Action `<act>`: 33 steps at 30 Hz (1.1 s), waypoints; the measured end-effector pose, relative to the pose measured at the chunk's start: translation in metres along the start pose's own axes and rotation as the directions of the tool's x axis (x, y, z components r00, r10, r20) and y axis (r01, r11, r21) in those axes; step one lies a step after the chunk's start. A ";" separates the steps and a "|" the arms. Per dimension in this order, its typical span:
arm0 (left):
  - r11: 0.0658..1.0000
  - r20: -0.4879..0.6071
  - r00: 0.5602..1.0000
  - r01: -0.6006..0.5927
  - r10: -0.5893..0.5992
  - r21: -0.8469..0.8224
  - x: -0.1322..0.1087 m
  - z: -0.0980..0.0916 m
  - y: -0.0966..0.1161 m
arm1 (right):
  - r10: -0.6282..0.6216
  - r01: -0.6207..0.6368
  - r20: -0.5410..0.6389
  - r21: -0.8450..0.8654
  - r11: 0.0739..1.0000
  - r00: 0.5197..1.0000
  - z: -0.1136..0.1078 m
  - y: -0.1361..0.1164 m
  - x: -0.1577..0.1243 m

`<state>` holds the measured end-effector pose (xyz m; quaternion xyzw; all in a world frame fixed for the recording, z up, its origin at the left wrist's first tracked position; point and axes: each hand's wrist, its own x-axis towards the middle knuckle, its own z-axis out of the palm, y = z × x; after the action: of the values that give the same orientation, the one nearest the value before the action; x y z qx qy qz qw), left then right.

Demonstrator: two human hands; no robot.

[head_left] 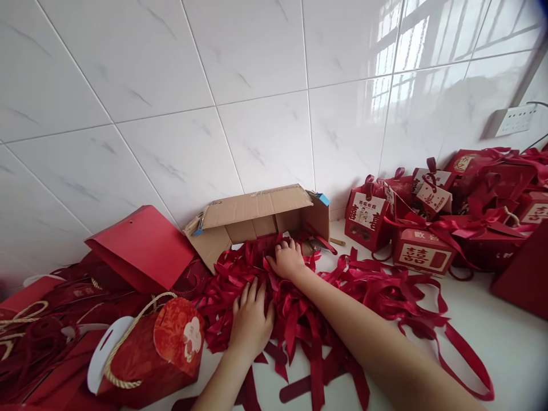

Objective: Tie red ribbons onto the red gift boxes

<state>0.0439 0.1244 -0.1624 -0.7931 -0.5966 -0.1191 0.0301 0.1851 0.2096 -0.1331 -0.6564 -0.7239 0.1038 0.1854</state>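
A tangled heap of dark red satin ribbons lies on the white tabletop, with strands trailing toward me and to the right. My left hand rests on the near left of the heap, palm down, fingers apart. Farther back, my right hand lies on the ribbons at the mouth of a brown cardboard box. Its fingers are spread and slightly bent, and what is under them is hidden. The box lies on its side, opening toward me, and some ribbon reaches inside it.
To the left stand a red gift box with a rope handle and a plain red folded box. Several red and white gift boxes crowd the right. Behind is a tiled wall with a power socket.
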 end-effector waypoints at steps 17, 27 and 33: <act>0.997 -0.190 0.981 -0.037 0.025 -0.061 0.000 0.013 -0.009 | -0.103 0.101 0.335 0.023 0.995 0.937 0.011 -0.037 0.026; 0.996 -0.034 0.999 -0.026 0.024 -0.082 0.000 0.002 -0.003 | -0.069 0.045 0.166 0.142 0.989 0.984 0.022 -0.028 0.032; 0.997 0.018 0.999 -0.035 0.036 -0.069 -0.004 -0.002 -0.001 | 0.016 0.020 -0.099 0.353 0.935 0.995 0.024 -0.040 0.081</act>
<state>0.0411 0.1206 -0.1613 -0.8053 -0.5782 -0.1314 -0.0005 0.1338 0.2875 -0.1285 -0.6159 -0.6840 0.1987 0.3366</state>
